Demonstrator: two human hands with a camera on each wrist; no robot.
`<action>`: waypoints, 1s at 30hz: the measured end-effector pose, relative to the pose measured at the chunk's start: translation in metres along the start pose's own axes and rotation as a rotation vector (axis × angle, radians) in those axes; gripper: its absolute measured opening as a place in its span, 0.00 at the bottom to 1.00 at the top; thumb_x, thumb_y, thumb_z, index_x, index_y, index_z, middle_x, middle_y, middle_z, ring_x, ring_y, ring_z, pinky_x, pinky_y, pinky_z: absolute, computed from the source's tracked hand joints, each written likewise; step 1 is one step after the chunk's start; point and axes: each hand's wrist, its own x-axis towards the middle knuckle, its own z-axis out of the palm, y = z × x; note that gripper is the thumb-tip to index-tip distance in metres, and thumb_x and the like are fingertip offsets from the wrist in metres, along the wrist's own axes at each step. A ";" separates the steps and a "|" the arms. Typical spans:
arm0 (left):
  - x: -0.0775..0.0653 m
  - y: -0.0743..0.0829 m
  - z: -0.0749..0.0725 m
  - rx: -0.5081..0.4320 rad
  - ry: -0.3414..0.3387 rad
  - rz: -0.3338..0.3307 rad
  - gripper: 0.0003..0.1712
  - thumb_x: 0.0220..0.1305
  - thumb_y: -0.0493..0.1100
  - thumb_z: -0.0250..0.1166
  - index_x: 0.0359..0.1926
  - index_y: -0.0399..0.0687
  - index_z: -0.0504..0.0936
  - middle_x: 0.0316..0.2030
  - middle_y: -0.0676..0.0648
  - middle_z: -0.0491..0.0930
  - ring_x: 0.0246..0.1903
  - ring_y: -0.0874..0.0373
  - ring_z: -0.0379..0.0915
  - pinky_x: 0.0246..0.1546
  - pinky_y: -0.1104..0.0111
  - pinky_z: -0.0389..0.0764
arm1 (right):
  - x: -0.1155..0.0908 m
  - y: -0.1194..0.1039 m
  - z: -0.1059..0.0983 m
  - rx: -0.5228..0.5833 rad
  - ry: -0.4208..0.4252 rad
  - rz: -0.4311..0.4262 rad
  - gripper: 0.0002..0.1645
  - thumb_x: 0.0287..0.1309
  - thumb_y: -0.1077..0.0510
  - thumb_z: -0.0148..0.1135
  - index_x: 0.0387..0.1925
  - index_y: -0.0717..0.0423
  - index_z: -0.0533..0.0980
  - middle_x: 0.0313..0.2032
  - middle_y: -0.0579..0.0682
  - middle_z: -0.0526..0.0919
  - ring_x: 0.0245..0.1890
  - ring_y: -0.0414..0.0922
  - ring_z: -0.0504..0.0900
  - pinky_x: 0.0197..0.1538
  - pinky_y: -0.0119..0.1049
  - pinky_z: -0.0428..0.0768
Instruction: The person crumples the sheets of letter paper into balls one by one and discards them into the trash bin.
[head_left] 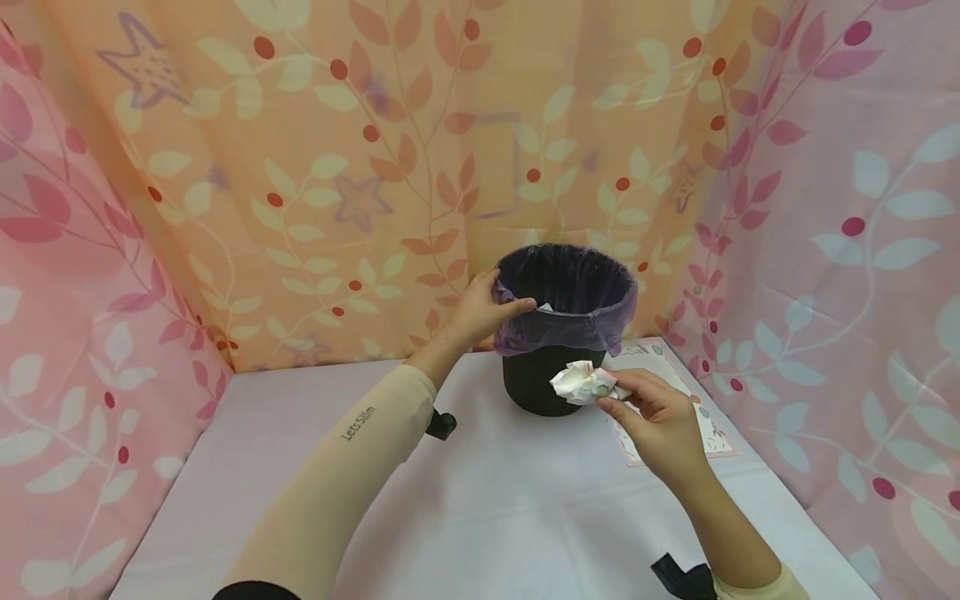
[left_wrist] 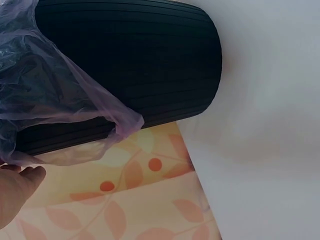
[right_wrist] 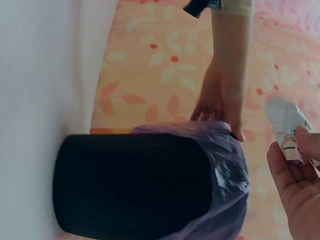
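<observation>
A black trash can point(head_left: 536, 385) stands upright at the back of the table, with a purple plastic bag point(head_left: 588, 332) folded over its rim. My left hand point(head_left: 480, 312) grips the rim at its left side, thumb across the top edge and fingers outside against the bag. In front of the can, to the right, my right hand point(head_left: 663, 429) pinches a crumpled piece of paper point(head_left: 581, 382) between thumb and fingers. Some print shows on that paper point(right_wrist: 284, 117) in the right wrist view. A small white bit shows inside the can near my left thumb; most of the inside is hidden.
A sheet with a printed pink border point(head_left: 708, 429) lies flat on the white-covered table point(head_left: 480, 517), behind my right hand. Patterned curtains point(head_left: 405, 167) enclose the back and both sides, close behind the can.
</observation>
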 end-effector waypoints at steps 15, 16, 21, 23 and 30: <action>0.000 -0.001 0.001 -0.002 -0.010 -0.023 0.61 0.57 0.70 0.71 0.80 0.44 0.56 0.78 0.42 0.57 0.77 0.45 0.55 0.76 0.51 0.60 | 0.084 -0.042 -0.057 -0.150 -0.107 -0.056 0.19 0.50 0.79 0.71 0.47 0.70 0.84 0.40 0.38 0.86 0.31 0.35 0.85 0.38 0.24 0.85; -0.001 -0.001 0.001 -0.002 -0.011 -0.027 0.61 0.57 0.71 0.71 0.80 0.44 0.56 0.78 0.42 0.57 0.77 0.45 0.55 0.76 0.51 0.59 | 0.090 -0.043 -0.059 -0.162 -0.117 -0.059 0.19 0.51 0.79 0.71 0.47 0.70 0.84 0.40 0.37 0.86 0.31 0.34 0.85 0.37 0.24 0.85; -0.001 -0.002 0.000 -0.004 -0.011 -0.040 0.62 0.57 0.71 0.71 0.80 0.46 0.55 0.79 0.43 0.56 0.77 0.46 0.54 0.77 0.51 0.58 | 0.127 -0.046 -0.065 -0.226 -0.154 -0.059 0.18 0.52 0.76 0.72 0.47 0.69 0.85 0.38 0.32 0.86 0.32 0.32 0.86 0.39 0.22 0.84; -0.001 -0.002 0.000 -0.005 -0.011 -0.037 0.62 0.57 0.72 0.71 0.80 0.45 0.55 0.79 0.43 0.56 0.77 0.45 0.54 0.76 0.51 0.58 | 0.143 -0.047 -0.068 -0.224 -0.170 -0.053 0.17 0.53 0.75 0.72 0.46 0.69 0.85 0.37 0.31 0.86 0.33 0.31 0.86 0.40 0.22 0.84; -0.001 -0.002 0.000 -0.018 -0.026 -0.030 0.63 0.56 0.72 0.71 0.80 0.45 0.55 0.79 0.43 0.55 0.78 0.45 0.53 0.76 0.51 0.58 | 0.194 -0.046 -0.071 -0.295 -0.246 0.009 0.17 0.57 0.71 0.72 0.49 0.70 0.84 0.39 0.54 0.89 0.31 0.31 0.86 0.37 0.22 0.84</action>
